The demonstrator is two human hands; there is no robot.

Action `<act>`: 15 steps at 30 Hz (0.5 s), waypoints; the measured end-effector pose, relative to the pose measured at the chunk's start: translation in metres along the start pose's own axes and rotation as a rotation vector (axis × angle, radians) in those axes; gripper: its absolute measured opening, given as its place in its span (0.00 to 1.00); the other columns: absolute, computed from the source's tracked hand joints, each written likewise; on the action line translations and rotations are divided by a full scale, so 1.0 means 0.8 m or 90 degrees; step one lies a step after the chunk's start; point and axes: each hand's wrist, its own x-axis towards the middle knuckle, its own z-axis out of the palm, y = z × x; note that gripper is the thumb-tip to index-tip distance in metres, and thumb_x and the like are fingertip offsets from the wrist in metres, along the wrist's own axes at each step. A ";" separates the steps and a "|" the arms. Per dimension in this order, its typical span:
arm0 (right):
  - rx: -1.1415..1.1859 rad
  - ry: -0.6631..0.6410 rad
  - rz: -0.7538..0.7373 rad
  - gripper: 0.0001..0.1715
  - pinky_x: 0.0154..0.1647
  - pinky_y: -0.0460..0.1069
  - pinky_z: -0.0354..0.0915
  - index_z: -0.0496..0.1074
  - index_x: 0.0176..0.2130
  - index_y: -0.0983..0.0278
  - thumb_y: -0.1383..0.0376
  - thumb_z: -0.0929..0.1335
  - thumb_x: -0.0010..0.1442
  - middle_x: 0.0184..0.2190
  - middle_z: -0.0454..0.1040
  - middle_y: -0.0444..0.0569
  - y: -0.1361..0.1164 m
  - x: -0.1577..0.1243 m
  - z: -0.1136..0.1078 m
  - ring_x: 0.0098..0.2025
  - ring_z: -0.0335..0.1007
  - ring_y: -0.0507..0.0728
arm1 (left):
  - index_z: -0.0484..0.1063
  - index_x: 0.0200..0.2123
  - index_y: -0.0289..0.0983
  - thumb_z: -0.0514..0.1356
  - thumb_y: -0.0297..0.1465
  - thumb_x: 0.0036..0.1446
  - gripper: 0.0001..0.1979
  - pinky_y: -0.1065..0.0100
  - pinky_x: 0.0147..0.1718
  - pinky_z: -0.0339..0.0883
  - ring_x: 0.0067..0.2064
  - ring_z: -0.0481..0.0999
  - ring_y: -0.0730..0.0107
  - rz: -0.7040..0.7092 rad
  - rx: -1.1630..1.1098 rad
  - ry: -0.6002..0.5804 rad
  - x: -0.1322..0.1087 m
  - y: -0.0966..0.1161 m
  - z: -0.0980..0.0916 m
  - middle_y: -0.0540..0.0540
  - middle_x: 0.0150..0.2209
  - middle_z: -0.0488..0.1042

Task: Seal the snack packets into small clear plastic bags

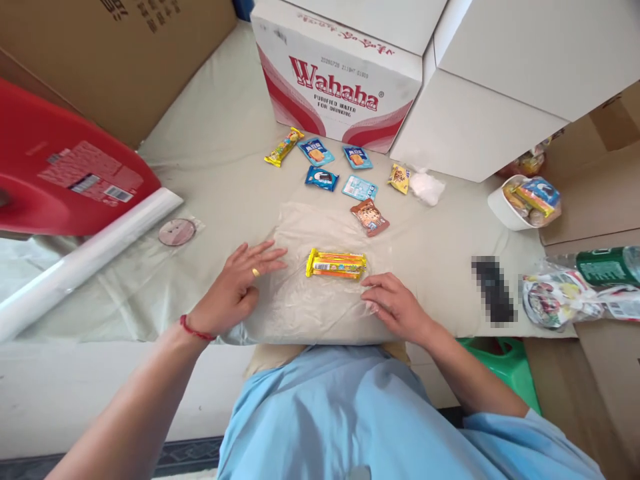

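A clear plastic sheet lies spread on the cloth-covered table in front of me. On its middle rests a yellow-wrapped snack bar pack, with orange strips and a barcode. My left hand is open, its fingers stretched over the sheet's left side, apart from the snack. Just right of the snack, my right hand has its fingers curled together, with a bit of the film between thumb and fingertips. A brown cookie packet lies at the sheet's far edge.
Beyond the sheet lie several small packets, including a blue one, and a white crumpled lump. A Wahaha carton stands behind them. Left are a film roll and red container; right, a white snack tub and bottle.
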 end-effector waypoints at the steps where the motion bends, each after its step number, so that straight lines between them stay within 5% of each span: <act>1: 0.035 -0.007 0.017 0.10 0.53 0.57 0.73 0.75 0.49 0.59 0.66 0.65 0.72 0.52 0.77 0.56 0.001 0.010 -0.008 0.53 0.74 0.59 | 0.71 0.62 0.46 0.50 0.21 0.48 0.37 0.42 0.75 0.42 0.77 0.54 0.60 0.012 -0.005 -0.036 -0.008 0.000 -0.003 0.50 0.70 0.68; 4: 0.137 -0.025 0.091 0.10 0.52 0.54 0.73 0.77 0.46 0.60 0.61 0.66 0.72 0.46 0.78 0.53 0.008 0.039 -0.026 0.49 0.76 0.57 | 0.64 0.69 0.47 0.51 0.21 0.48 0.43 0.40 0.75 0.40 0.77 0.52 0.56 0.025 0.009 -0.107 -0.028 0.001 0.000 0.50 0.73 0.63; 8: 0.243 -0.033 0.250 0.13 0.40 0.50 0.72 0.78 0.41 0.62 0.55 0.68 0.68 0.37 0.77 0.48 0.019 0.069 -0.036 0.38 0.74 0.54 | 0.61 0.71 0.47 0.57 0.32 0.61 0.35 0.36 0.73 0.41 0.78 0.49 0.48 0.048 0.052 -0.071 -0.032 0.007 0.023 0.45 0.74 0.61; 12: 0.360 -0.059 0.387 0.18 0.34 0.48 0.72 0.76 0.38 0.63 0.50 0.71 0.61 0.30 0.74 0.44 0.030 0.087 -0.039 0.31 0.70 0.53 | 0.78 0.54 0.50 0.59 0.38 0.67 0.15 0.36 0.72 0.41 0.76 0.56 0.48 0.049 0.055 0.058 -0.013 0.014 0.045 0.47 0.66 0.74; 15: 0.358 -0.064 0.427 0.18 0.33 0.47 0.71 0.76 0.36 0.62 0.50 0.72 0.58 0.27 0.72 0.43 0.041 0.093 -0.042 0.30 0.69 0.52 | 0.81 0.40 0.48 0.56 0.38 0.70 0.12 0.37 0.72 0.43 0.73 0.63 0.52 0.015 -0.027 0.099 0.004 0.015 0.044 0.49 0.56 0.82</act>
